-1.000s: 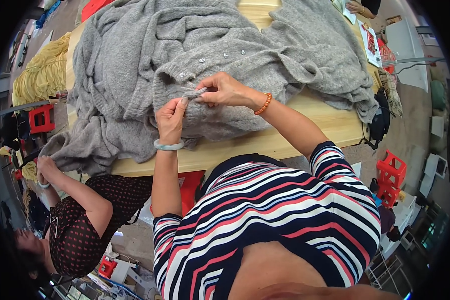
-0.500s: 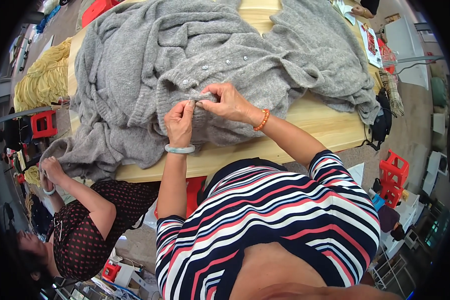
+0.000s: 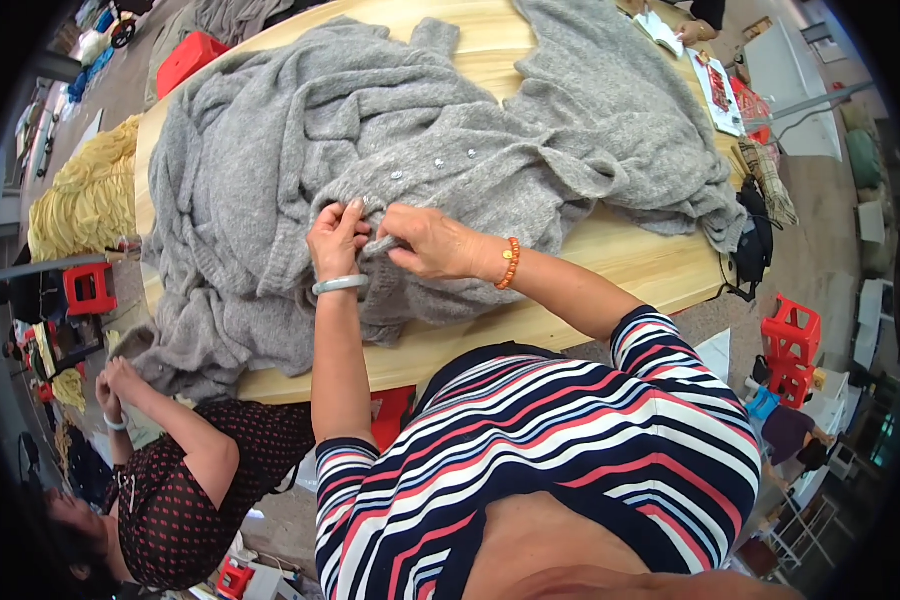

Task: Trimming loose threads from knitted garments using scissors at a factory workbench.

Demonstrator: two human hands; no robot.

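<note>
A grey knitted cardigan [image 3: 490, 185] lies bunched over the wooden table, with several shiny buttons along its front band. My left hand [image 3: 336, 242], a pale bangle on its wrist, pinches the band close to the button nearest me, which it partly covers. Just to its right, my right hand [image 3: 432, 244], wearing an orange bead bracelet, is closed on a fold of the same knit edge. What lies between my fingertips is mostly hidden.
More grey knitwear [image 3: 240, 150] is heaped across the wooden table [image 3: 660, 265]. At the left, a co-worker [image 3: 170, 470] handles one end of the grey knit. Yellow fabric [image 3: 85, 190] hangs beyond the table's left edge. A black bag [image 3: 753, 235] sits at the right edge, near red stools [image 3: 790, 345].
My left hand has moved up to the button, and my right hand has shifted down, its fingers curled tighter on the edge. The co-worker's hands have moved lower.
</note>
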